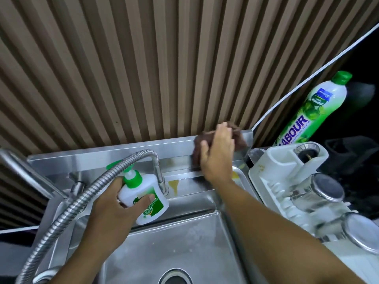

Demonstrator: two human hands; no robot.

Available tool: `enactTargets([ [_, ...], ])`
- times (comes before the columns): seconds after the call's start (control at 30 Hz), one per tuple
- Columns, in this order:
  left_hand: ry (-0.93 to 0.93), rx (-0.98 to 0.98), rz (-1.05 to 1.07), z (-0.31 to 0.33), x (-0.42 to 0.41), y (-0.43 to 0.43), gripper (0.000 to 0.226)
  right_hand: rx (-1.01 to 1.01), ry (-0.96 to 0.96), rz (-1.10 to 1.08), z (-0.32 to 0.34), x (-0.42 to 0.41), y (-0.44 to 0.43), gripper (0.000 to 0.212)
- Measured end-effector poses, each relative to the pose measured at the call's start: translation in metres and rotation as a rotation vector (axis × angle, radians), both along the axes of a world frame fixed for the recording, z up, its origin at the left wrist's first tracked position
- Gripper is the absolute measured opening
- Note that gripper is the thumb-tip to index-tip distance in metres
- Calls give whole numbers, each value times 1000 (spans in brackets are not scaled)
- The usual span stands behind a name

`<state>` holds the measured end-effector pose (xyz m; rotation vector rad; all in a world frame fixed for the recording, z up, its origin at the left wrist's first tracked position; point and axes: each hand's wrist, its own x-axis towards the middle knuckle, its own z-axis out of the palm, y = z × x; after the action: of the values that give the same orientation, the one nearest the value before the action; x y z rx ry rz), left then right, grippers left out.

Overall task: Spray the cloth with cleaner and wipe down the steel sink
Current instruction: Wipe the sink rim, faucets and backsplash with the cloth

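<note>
My right hand (pixel 217 154) presses a dark brown cloth (pixel 239 138) flat against the steel backsplash at the sink's back right corner. The cloth shows around my fingers and is blurred. My left hand (pixel 110 203) grips a white pump bottle with a green top (pixel 143 199), held tilted over the back ledge of the steel sink (pixel 184 238). The basin lies below both arms, with the drain (pixel 174 277) at the bottom edge.
A flexible metal faucet hose (pixel 86 191) arches over my left hand. Yellowish stains (pixel 174 184) mark the ledge. A white drying rack (pixel 287 181) with glass jars stands to the right, with a green dish soap bottle (pixel 313 111) behind it. A ribbed wall rises behind.
</note>
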<state>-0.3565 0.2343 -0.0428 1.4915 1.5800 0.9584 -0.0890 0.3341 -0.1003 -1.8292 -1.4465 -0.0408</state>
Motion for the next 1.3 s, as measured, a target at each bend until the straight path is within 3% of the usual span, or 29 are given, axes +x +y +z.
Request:
enactTargets([
  [0.17, -32, 13, -26, 1, -1, 0, 34, -23, 527, -482, 34, 38, 33, 74],
  [0.23, -23, 27, -21, 1, -2, 0, 34, -67, 570, -511, 41, 23, 36, 82],
  [0.33, -24, 22, -19, 2, -3, 0, 34, -44, 338, -338, 22, -22, 23, 90],
  [0.53, -26, -5, -17, 2, -4, 1, 35, -63, -89, 136, -13, -62, -7, 64],
  [0.7, -8, -5, -12, 2, -4, 2, 40, -69, -341, 495, -35, -56, -32, 89],
  [0.8, 4, -2, -10, 1, -5, 1, 38, -98, -330, 521, -49, -61, -42, 83],
  [0.93, 4, 0, -1, 0, -7, 0, 37, -194, -360, 556, -50, -66, -45, 40],
  [1.17, -15, 5, -10, 0, -6, -1, 35, -132, -400, 404, -61, -56, -73, 34],
  [1.3, -23, 0, -29, -1, -8, 0, 36, -208, -331, 112, -59, -35, -71, 35],
])
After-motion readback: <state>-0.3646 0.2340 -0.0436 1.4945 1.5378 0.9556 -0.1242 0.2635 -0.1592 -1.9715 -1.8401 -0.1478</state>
